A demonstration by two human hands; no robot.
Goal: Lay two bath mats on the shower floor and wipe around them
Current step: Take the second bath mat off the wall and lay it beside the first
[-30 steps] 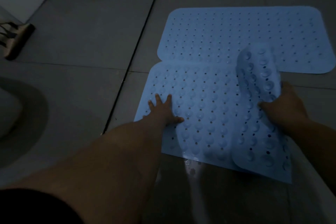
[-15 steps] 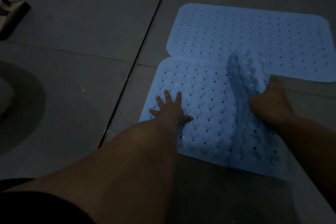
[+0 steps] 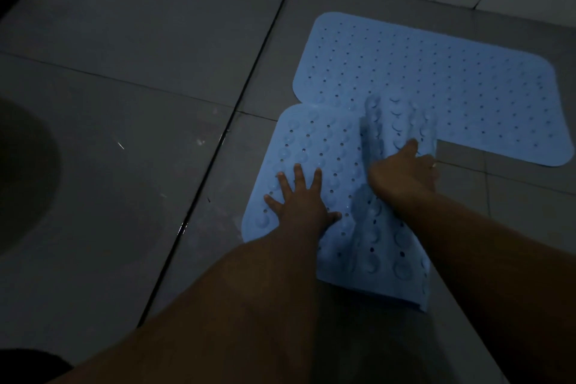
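Left hand [image 3: 299, 203]: fingers [image 3: 297, 173] spread flat, pressing the near mat [image 3: 314, 146]. Right hand [image 3: 402, 171]: fingers curled round that mat's folded-over right portion, suction cups upward. Near mat: on the shower floor [image 3: 140, 56], left part flat, not yet fully laid. Far mat [image 3: 436, 72]: flat by the wall, touching the near mat; placed. Wiping: appears outstanding; no cloth visible.
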